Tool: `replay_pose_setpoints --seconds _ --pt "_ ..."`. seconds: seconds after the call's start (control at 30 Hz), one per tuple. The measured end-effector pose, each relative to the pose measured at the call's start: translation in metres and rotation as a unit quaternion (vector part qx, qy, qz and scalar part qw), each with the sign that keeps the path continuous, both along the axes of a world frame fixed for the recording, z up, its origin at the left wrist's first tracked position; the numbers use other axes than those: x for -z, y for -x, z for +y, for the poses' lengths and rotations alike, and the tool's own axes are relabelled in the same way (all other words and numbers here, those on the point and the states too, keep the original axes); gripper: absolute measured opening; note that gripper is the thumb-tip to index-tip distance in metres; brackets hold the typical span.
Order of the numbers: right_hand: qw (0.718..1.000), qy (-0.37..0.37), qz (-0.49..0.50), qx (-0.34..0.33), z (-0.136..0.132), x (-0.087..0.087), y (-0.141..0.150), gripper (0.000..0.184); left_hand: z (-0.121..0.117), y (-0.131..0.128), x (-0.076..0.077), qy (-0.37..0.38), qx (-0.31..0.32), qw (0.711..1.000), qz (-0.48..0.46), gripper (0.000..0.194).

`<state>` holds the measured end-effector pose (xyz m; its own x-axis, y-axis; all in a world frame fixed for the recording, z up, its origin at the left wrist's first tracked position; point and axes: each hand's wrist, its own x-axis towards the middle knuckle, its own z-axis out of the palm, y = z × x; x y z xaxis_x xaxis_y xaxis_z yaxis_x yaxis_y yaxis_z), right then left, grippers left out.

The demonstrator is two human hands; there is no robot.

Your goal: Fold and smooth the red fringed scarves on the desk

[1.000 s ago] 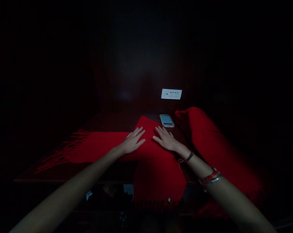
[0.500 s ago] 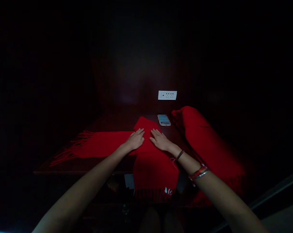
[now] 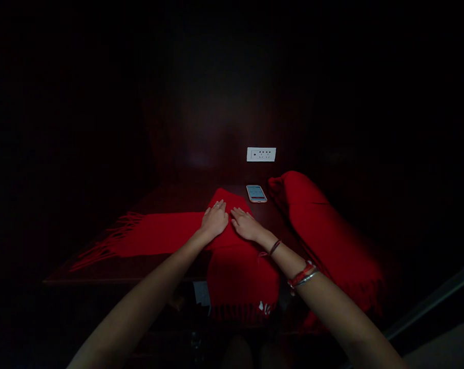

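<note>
A red fringed scarf (image 3: 166, 233) lies folded on a dark wooden table (image 3: 101, 274). One end runs left, another hangs over the front edge. My left hand (image 3: 215, 220) rests flat on the fold, fingers stretched out. My right hand (image 3: 246, 224) lies flat beside it on the same fold, fingers apart. The two hands sit close together, almost touching. Bracelets circle my right wrist and forearm.
A phone (image 3: 256, 193) with a lit screen lies just beyond the scarf. A white socket plate (image 3: 261, 154) is on the dark wall behind. A second red scarf (image 3: 324, 230) is heaped at the right and drapes off the table. The surroundings are very dark.
Both hands have slid closer together along the fold, toward the scarf's far edge. The view has shifted slightly.
</note>
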<state>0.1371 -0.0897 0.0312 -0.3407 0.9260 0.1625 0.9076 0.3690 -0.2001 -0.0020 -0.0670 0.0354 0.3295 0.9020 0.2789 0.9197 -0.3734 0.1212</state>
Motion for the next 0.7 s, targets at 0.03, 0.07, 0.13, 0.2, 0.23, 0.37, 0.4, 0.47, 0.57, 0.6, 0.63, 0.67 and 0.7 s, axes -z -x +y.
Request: replay_pose_setpoints --seconds 0.03,0.07,0.13,0.2,0.23,0.37,0.4,0.47,0.57,0.6,0.63,0.67,0.7 --pt "1.0 0.004 -0.007 -0.001 0.0 0.004 0.005 0.049 0.002 -0.002 0.004 0.014 -0.011 1.0 0.002 0.047" --pt "1.0 0.006 -0.016 0.003 -0.001 0.008 0.007 0.05 0.003 0.0 0.01 0.037 -0.024 0.999 0.005 0.047" --pt "0.999 0.007 -0.027 0.025 -0.005 0.015 0.001 0.051 0.005 0.01 0.022 0.081 -0.048 0.996 0.006 0.047" --pt "0.998 0.022 -0.031 0.051 -0.009 0.018 -0.013 0.051 0.005 0.027 0.032 0.097 -0.067 0.993 0.007 0.046" --pt "0.997 0.033 -0.031 0.062 -0.011 0.017 -0.021 0.051 0.004 0.035 0.033 0.098 -0.073 0.992 0.011 0.047" --pt "0.996 0.042 -0.03 0.074 -0.013 0.004 -0.037 0.051 -0.001 0.05 0.02 0.131 -0.091 0.987 0.033 0.047" --pt "0.997 0.031 -0.025 0.069 -0.012 0.0 -0.034 0.051 -0.002 0.048 0.014 0.126 -0.095 0.987 0.029 0.047" --pt "0.999 -0.006 -0.008 0.05 -0.012 -0.003 -0.021 0.051 -0.006 0.037 0.005 0.077 -0.091 0.993 0.007 0.048" --pt "0.999 -0.045 0.002 0.005 -0.017 0.003 0.003 0.051 -0.016 0.019 0.006 0.014 -0.037 0.999 -0.001 0.047" --pt "0.998 -0.055 -0.001 -0.006 -0.019 0.008 0.008 0.05 -0.019 0.016 0.011 0.021 -0.021 1.0 0.007 0.046" --pt "0.998 -0.065 -0.005 -0.014 -0.023 0.013 0.009 0.048 -0.023 0.016 0.016 0.033 -0.011 0.999 0.015 0.046" --pt "0.997 -0.077 -0.006 -0.017 -0.026 0.018 0.008 0.047 -0.026 0.018 0.022 0.043 -0.003 0.999 0.022 0.045" --pt "0.996 -0.088 -0.006 -0.016 -0.029 0.022 0.003 0.045 -0.03 0.022 0.028 0.047 0.002 0.999 0.027 0.045"
